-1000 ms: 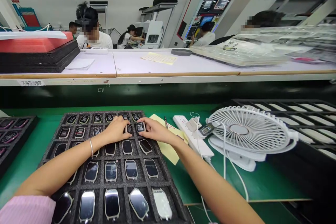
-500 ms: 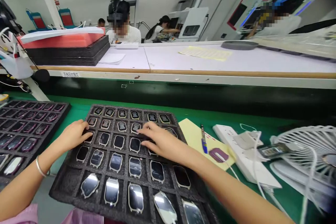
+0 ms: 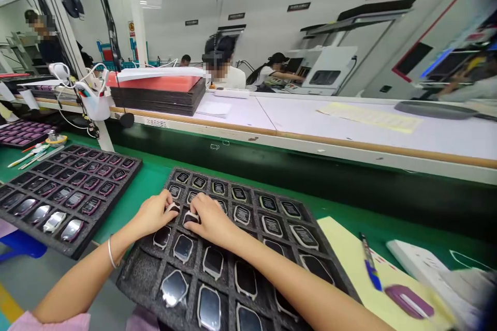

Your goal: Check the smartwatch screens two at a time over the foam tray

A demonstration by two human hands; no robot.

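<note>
Fingers (image 3: 166,196) of both hands (image 3: 213,221) pinch watches (image 3: 190,217), right forearm (image 3: 287,276) crossing the foam tray (image 3: 143,273), second tray (image 3: 100,217) near.

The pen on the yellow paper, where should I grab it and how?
Probably best to pinch the middle of the pen across its narrow width, from above. It's long and thin and lies on the yellow paper, with a purple object near its blue end. Nothing touches its middle.
</note>
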